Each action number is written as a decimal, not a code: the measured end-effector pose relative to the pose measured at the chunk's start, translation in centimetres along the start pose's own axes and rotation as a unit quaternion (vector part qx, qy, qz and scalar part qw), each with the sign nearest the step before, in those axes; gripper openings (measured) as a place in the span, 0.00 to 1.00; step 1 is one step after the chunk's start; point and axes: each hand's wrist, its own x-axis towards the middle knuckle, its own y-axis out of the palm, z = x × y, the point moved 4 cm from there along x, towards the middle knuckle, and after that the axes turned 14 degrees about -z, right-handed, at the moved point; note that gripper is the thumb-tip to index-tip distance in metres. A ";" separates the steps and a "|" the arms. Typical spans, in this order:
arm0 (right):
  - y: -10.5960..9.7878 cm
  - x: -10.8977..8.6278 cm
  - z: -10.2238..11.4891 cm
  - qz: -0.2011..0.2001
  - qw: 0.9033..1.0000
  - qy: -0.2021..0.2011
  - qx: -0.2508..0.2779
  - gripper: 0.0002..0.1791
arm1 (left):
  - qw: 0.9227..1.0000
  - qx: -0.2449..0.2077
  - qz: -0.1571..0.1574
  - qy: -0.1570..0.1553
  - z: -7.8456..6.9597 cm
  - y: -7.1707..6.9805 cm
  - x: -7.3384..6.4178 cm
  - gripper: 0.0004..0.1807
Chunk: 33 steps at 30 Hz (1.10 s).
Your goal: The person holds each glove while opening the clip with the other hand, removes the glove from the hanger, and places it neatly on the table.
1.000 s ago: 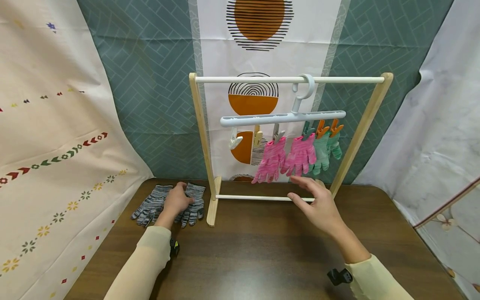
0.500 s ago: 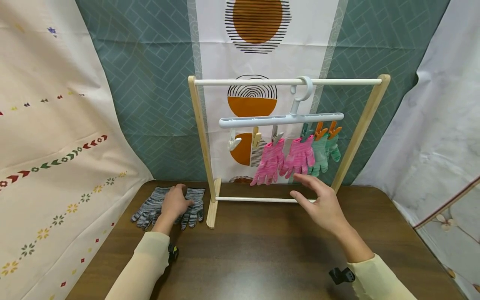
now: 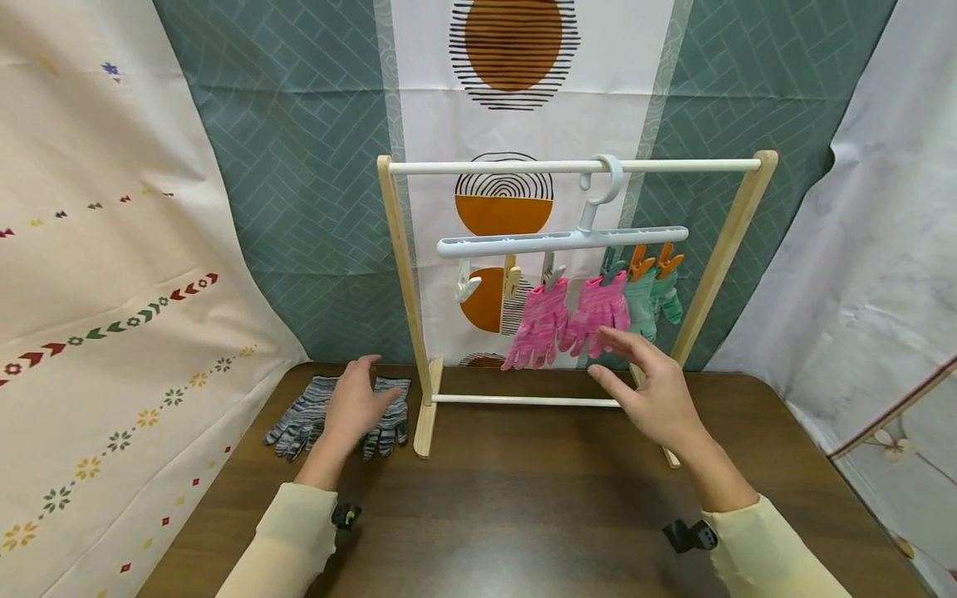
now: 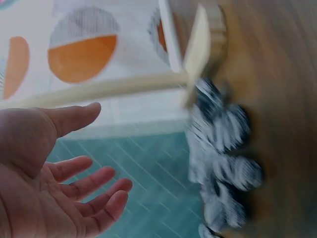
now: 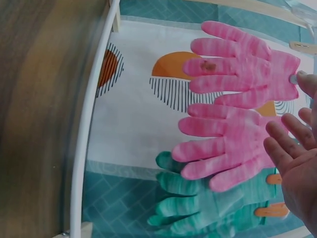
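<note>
My left hand (image 3: 353, 409) is raised over a pair of grey-and-black knit gloves (image 3: 299, 419) on the table; in the left wrist view its fingers are loosely spread, apart from the gloves. The right hand (image 3: 654, 392) is lifted in front of the drying rack, fingers relaxed and holding nothing. Close to it hang two pink gloves (image 5: 233, 148), clipped by a grey clothespin (image 3: 552, 272) and a dark green clothespin (image 3: 611, 267). Two green gloves (image 3: 640, 306), partly hidden behind the right hand, hang from orange clothespins (image 3: 640, 262).
A pale blue hanger (image 3: 516, 243) hooks over the rack's white top rod (image 3: 478, 168). A white clothespin (image 3: 467, 286) and a yellow clothespin (image 3: 512, 278) hang at its left with nothing in them. Wooden posts (image 3: 407, 274) stand on the brown table (image 3: 508, 515).
My left hand has risen off the grey gloves, its thumb and fingers spreading. The right hand has moved slightly up and to the right, nearer the hanging gloves.
</note>
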 end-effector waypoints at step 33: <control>0.3 5.0 1.8 0.014 0.999 0.013 0.034 0.34 | 0.966 -0.231 -0.009 0.113 -15.3 2.6 -2.0 0.38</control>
